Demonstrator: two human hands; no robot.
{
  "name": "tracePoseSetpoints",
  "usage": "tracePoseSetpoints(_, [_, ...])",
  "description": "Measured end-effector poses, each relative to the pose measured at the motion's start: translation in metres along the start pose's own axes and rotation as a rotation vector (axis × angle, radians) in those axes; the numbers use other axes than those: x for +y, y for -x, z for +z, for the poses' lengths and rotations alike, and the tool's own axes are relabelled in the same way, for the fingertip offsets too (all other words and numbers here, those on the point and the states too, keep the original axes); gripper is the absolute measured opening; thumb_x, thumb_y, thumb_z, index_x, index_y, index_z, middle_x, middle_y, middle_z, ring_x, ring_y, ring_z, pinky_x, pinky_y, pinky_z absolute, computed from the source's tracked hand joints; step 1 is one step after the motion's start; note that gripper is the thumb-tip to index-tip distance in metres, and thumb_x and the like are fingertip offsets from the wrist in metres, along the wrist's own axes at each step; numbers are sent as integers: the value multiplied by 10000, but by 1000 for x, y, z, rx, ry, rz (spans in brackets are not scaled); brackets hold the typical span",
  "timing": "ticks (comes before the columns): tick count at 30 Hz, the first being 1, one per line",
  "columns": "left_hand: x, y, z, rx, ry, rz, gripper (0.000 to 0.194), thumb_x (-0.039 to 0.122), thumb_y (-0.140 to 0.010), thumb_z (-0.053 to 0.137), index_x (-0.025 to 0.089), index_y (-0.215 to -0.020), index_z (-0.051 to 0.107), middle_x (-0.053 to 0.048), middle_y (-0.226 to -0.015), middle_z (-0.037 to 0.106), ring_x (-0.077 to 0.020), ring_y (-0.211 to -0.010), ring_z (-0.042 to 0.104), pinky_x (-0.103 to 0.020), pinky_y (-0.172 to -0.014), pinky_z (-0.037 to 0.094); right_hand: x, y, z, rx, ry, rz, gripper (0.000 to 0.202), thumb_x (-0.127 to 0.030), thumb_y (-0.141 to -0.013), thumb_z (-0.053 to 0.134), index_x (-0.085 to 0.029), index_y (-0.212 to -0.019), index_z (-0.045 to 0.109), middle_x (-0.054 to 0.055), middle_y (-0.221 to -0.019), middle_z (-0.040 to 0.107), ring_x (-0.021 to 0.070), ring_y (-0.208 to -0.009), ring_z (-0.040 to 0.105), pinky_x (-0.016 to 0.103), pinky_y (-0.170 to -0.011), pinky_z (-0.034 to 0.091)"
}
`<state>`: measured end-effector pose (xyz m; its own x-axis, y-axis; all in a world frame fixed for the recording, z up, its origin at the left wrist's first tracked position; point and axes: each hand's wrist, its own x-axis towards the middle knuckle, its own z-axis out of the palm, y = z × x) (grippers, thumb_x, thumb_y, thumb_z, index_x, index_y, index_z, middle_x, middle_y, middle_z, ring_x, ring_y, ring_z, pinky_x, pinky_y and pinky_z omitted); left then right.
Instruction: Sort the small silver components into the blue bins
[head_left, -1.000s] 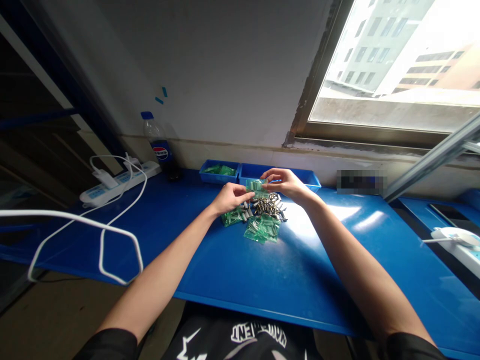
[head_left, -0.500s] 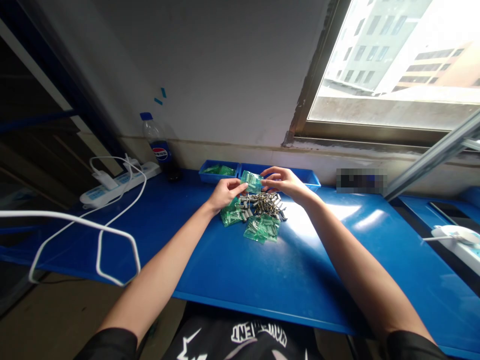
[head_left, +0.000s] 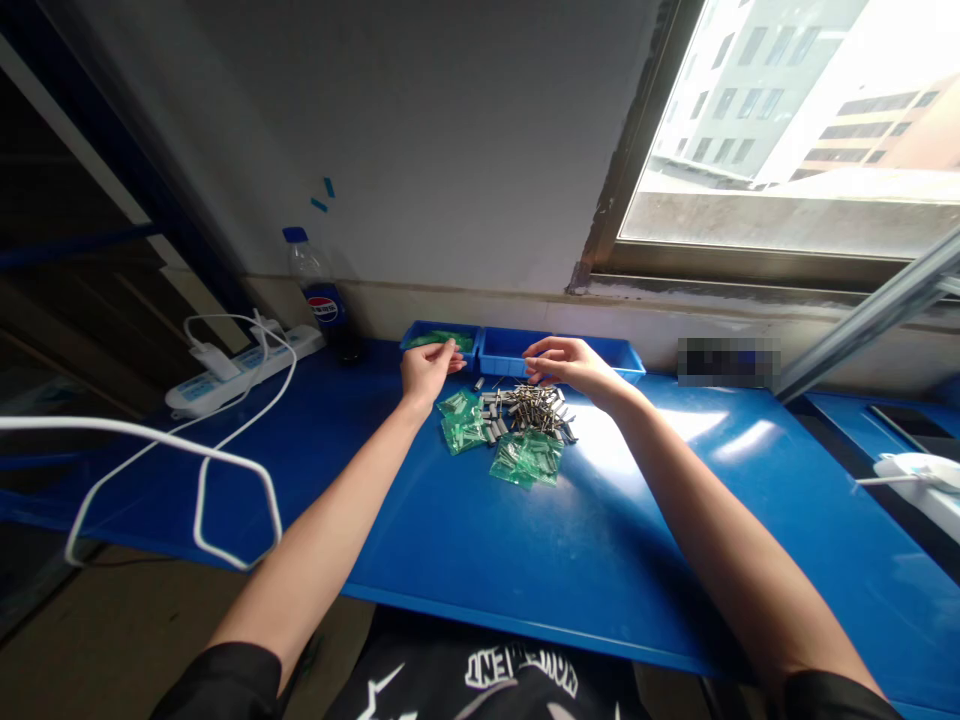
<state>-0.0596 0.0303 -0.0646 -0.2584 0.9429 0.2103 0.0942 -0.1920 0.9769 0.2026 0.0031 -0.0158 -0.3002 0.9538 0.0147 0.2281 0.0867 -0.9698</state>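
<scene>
Packet set-down seemingly in hand: left hand (head_left: 424, 376) at blue tray (head_left: 474, 357) behind-left of metal-parts pile (head_left: 534, 410), can't tell if pinching; right hand (head_left: 574, 366) loosely spread above pile's back; green packets (head_left: 525, 460) left and front of pile; next probably calls for light pinch.

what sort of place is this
Probably a workshop or packing bench, though I can't be certain: a blue table bears a pile of small metal-looking parts beside green see-through bags, with blue bins behind them.
</scene>
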Motion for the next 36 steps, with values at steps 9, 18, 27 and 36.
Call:
tracePoseSetpoints(9, [8, 16, -5, -14, -1109, 489, 457, 466, -1011, 508, 201, -1329, 701, -161, -1350, 686, -363, -1257, 619, -577, -1155, 377, -2, 0, 2, -10, -23, -5, 272, -385, -816, 844, -202, -986, 736, 62, -853, 774, 156, -740, 727, 274, -696, 607])
tracePoseSetpoints(18, [8, 10, -6, -55, -942, 638, 435, 385, -999, 536, 148, -1334, 682, -180, -1405, 611, -348, -1330, 559, -499, -1163, 429, -11, 6, -5, -63, 200, -47, 322, -460, -832, 795, -197, -1006, 735, 69, -832, 766, 186, -748, 714, 300, -674, 549])
tracePoseSetpoints(27, [33, 48, 6, -822, -587, 760, 250, 438, -903, 733, 192, -936, 762, -87, -1027, 713, -233, -1017, 649, -352, -883, 539, -37, 41, -10, -410, 1001, 58, 457, -535, -645, 915, -228, -948, 764, 41, -808, 744, 208, -709, 677, 297, -583, 434])
tracePoseSetpoints(36, [42, 59, 8, -1075, -756, 771, 593, 654, -614, 903, 196, -945, 720, -75, -965, 637, -254, -954, 540, -349, -800, 463, -28, 49, 15, -399, 1271, 78, 576, -710, -584, 879, -205, -837, 768, 98, -804, 723, 267, -735, 660, 323, -576, 401])
